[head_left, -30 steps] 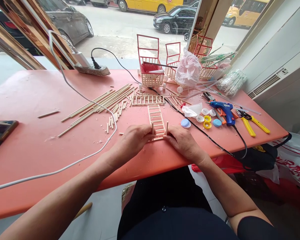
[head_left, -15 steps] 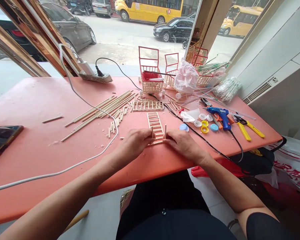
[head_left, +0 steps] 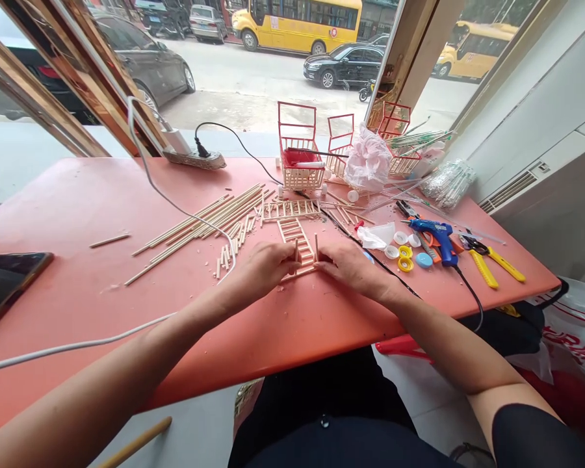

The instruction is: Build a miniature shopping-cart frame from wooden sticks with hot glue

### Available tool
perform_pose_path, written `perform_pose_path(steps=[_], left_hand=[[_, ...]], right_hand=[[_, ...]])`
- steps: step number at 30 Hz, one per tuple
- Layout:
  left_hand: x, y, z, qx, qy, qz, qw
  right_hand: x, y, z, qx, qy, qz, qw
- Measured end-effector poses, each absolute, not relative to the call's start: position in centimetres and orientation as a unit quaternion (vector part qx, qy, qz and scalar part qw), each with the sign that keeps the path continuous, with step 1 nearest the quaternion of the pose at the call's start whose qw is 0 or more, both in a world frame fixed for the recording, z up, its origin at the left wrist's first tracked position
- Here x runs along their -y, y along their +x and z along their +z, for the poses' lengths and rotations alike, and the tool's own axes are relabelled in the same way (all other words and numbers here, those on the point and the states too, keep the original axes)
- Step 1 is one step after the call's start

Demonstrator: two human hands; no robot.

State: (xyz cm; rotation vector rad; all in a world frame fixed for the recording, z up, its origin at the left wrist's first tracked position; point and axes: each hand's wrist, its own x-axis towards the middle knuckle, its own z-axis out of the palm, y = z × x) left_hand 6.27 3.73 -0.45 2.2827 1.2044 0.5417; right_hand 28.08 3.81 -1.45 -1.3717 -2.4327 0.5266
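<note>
A small ladder-like frame of wooden sticks (head_left: 292, 229) lies on the pink table, its near end between my hands. My left hand (head_left: 268, 263) is closed, pinching a short upright stick (head_left: 296, 249) at the frame's near left corner. On the other side my right hand (head_left: 346, 265) pinches a second upright stick (head_left: 316, 243) at the near right corner. Whether both sticks are joined to the frame, I cannot tell. A second slatted frame (head_left: 297, 208) lies just beyond, among short offcuts.
Long wooden sticks (head_left: 209, 218) and short cut pieces (head_left: 236, 237) lie to the left. To the right are a blue glue gun (head_left: 436, 237), yellow-handled pliers (head_left: 487, 260) and bottle caps (head_left: 405, 259). Miniature carts (head_left: 299, 166) stand at the back. A white cable (head_left: 146, 172) crosses the left side.
The camera view has shifted a little. My hands have drawn slightly closer together, and the right-hand stick now stands nearer the left one. Both sticks stay pinched.
</note>
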Motion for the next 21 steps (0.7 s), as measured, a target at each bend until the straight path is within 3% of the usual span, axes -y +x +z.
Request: perform_pose_path(steps=[21], left_hand=[[-2.6,5.8,-1.5,-0.421,0.819,0.218,0.322]], right_hand=[[-2.5,28.6,-2.3,0.864,-0.436,0.180,0.175]])
